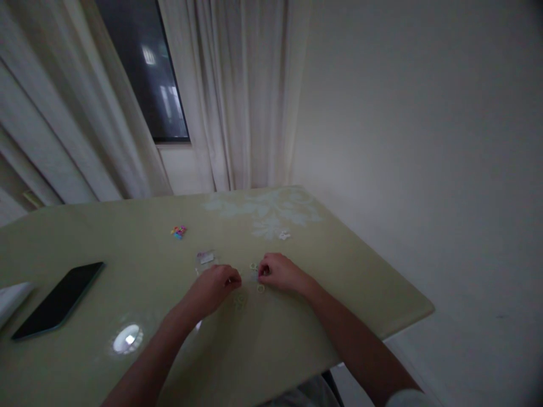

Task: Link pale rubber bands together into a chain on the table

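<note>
My left hand [218, 287] is closed in a pinch above the table, just right of a small clear plastic packet [206, 258]; whatever its fingertips hold is too small to name. Facing it, my right hand [280, 272] also pinches, its fingertips low by the tabletop at something I cannot make out. Close to the right fingertips lie a pale ring [261, 288] and another small pale ring [253, 266]. Several more pale, see-through rings [240, 301] rest below the left fingertips. A narrow gap separates the two hands.
A small heap of bright multicoloured pieces [179, 232] lies farther back, and some small white pieces [284, 235] sit at the back right. At left are a dark tablet or phone [59, 299] and a white object [14, 299]. The glossy table [339, 254] meets a wall.
</note>
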Available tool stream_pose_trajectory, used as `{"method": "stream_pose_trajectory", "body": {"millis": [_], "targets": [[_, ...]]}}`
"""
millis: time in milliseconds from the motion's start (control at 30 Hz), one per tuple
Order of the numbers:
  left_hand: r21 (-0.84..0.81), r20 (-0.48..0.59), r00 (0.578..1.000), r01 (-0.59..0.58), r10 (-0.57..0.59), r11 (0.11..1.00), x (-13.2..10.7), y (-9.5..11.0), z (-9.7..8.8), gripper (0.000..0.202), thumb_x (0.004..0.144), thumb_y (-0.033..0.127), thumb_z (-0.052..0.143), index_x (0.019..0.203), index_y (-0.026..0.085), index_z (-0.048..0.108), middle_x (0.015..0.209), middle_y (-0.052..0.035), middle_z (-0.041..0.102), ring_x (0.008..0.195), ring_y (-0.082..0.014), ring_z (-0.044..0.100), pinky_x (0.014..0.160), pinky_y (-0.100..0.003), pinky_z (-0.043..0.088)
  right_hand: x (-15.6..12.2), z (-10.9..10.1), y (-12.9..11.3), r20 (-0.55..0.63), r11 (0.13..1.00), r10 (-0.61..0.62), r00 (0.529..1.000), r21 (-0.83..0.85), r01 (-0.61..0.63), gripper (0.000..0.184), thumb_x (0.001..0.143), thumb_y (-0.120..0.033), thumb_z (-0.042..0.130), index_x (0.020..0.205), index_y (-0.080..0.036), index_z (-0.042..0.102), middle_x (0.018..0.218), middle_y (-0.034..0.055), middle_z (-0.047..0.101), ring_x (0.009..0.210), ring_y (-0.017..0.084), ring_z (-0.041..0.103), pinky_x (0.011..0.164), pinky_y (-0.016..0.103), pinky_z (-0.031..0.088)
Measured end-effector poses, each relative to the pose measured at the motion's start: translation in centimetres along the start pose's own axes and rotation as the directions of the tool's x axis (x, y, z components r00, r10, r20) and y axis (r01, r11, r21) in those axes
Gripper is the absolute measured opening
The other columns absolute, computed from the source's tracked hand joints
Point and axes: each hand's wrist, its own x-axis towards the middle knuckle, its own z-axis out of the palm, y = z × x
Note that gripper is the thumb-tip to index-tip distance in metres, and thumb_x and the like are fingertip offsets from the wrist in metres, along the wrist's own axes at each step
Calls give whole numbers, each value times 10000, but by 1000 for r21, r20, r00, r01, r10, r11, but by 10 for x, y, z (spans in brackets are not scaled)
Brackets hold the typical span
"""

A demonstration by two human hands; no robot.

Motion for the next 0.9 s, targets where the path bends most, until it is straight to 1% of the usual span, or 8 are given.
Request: {"method": "stream_pose_trajectory", "body": {"millis": [133, 267, 333, 400, 533, 600, 667, 900], "targets": [[-99, -139, 990, 12, -25, 995, -1, 7, 25, 270, 930, 229, 531, 932, 203, 800, 925, -97, 788, 849, -248, 726, 763, -321, 492, -5, 2, -9, 4, 993, 7, 1000, -120, -7, 58, 761, -195, 739, 815, -178, 752, 851, 43, 671, 724, 158, 553, 637, 254, 361], [-238, -257, 966, -25, -39, 971, 0, 2, 34, 281, 951, 294, 527, 962, 192, 789, 928, -96, 769, 782, -220, 708, 730, -315, 512, -6, -2, -10, 20, 990, -25, 999, -138, 28, 64, 758, -205, 738, 805, -170, 712, 866, 42, 646, 747, 165, 542, 657, 262, 370], [-320, -299, 952, -37, -64, 947, 0, 0, 35, 273, 943, 323, 548, 955, 199, 790, 906, -86, 773, 739, -208, 698, 699, -310, 521, -4, -7, -6, -8, 999, -50, 999, -8, 49, 64, 763, -179, 737, 813, -165, 699, 857, 25, 626, 771, 158, 544, 686, 257, 383], [-419, -323, 941, -45, -102, 907, 0, 0, 36, 257, 927, 359, 592, 971, 208, 794, 905, -79, 789, 730, -208, 703, 699, -316, 541, -2, -10, -2, -40, 972, -62, 997, 223, 69, 52, 785, -171, 714, 820, -160, 678, 824, 3, 596, 763, 144, 538, 694, 250, 393], [-707, -273, 952, -102, -137, 699, 0, 7, 38, 320, 869, 397, 709, 1127, 217, 772, 1056, -83, 821, 905, -237, 764, 850, -362, 599, -1, -10, -6, -61, 770, -99, 993, 627, 116, 164, 874, -317, 656, 832, -166, 609, 730, -35, 518, 667, 120, 470, 641, 247, 382], [-798, -276, 949, -141, -149, 585, 1, 11, 39, 326, 849, 393, 743, 1120, 214, 768, 1093, -83, 821, 982, -247, 770, 912, -378, 603, -2, -6, -11, -83, 704, -108, 991, 697, 135, 241, 876, -394, 673, 833, -169, 596, 716, -43, 501, 653, 115, 446, 631, 249, 369], [-830, -303, 937, -169, -174, 532, 1, 13, 40, 284, 837, 387, 767, 1060, 211, 776, 1061, -74, 825, 987, -242, 771, 925, -372, 605, -2, -2, -17, -101, 679, -99, 990, 720, 142, 284, 858, -430, 701, 829, -166, 603, 722, -40, 506, 658, 113, 446, 629, 250, 362], [-798, -357, 905, -167, -230, 579, 0, 11, 38, 223, 834, 411, 788, 908, 201, 769, 833, -29, 792, 762, -176, 731, 728, -275, 598, -1, 2, -22, -133, 668, -22, 991, 735, 113, 336, 838, -474, 752, 876, -147, 685, 726, -20, 570, 642, 115, 475, 600, 249, 363]]}}
